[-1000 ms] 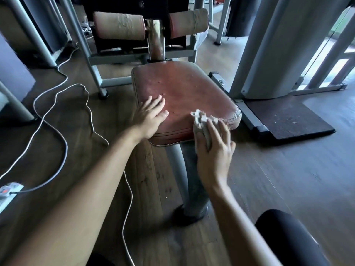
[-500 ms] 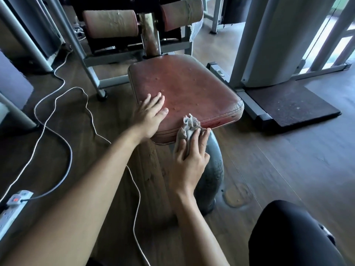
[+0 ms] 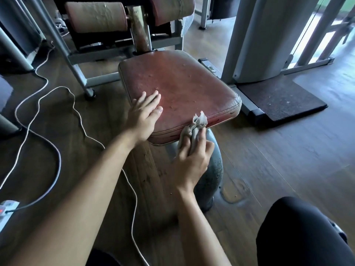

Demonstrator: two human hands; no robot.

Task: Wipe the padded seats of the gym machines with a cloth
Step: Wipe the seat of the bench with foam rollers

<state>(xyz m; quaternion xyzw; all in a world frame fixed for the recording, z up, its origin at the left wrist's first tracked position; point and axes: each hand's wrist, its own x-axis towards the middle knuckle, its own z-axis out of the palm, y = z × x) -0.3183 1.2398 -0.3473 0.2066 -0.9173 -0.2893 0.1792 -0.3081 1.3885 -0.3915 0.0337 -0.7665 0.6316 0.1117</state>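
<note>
A worn red padded seat (image 3: pixel 182 87) sits on a grey metal post (image 3: pixel 213 169) in the middle of the view. My left hand (image 3: pixel 143 116) lies flat on the seat's near left corner, fingers straight. My right hand (image 3: pixel 192 158) presses a crumpled grey cloth (image 3: pixel 196 125) against the seat's front edge with straight fingers. The cloth bunches up above my fingertips; the part under my palm is hidden.
Two padded rollers (image 3: pixel 96 15) on a rusty post stand behind the seat. A grey machine column (image 3: pixel 255 35) and black floor mat (image 3: pixel 282 98) are to the right. White cables (image 3: pixel 48 120) run over the wooden floor to a power strip (image 3: pixel 5 210). My knee (image 3: pixel 299 235) shows bottom right.
My right hand slid the cloth from the seat's near right corner leftward along the front edge, down onto its side. The left hand has stayed put.
</note>
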